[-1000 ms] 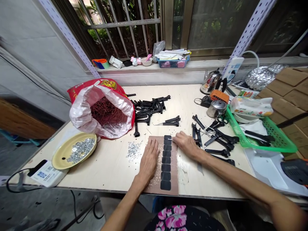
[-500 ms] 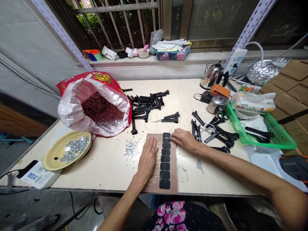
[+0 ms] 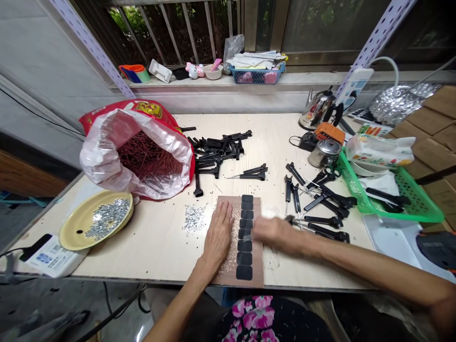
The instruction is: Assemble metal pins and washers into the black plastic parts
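Note:
A brown board (image 3: pixel 257 266) lies near the table's front edge, with a column of black rounded squares (image 3: pixel 244 259) down it and tiny pale bits along its left part. My left hand (image 3: pixel 219 232) rests flat on the board's left side, fingers stretched forward and holding nothing. Over the board's right edge, beside the middle squares, is my right hand (image 3: pixel 272 232); its fingers are smeared by motion, and whether they hold anything is hidden. Small silvery pieces (image 3: pixel 194 219) are scattered left of the board.
A red and white sack (image 3: pixel 96 156) of dark red nails and a yellow plate (image 3: pixel 67 232) of silvery pieces stand left. Black tools lie in a back pile (image 3: pixel 217 149) and a right pile (image 3: pixel 324 199). A green basket (image 3: pixel 420 206), steel kettle (image 3: pixel 313 111) and lidded pot (image 3: pixel 324 153) are right.
My right hand has moved from the board's top end toward me, down along the black squares. My left hand remains flat on the board. The view has shifted slightly.

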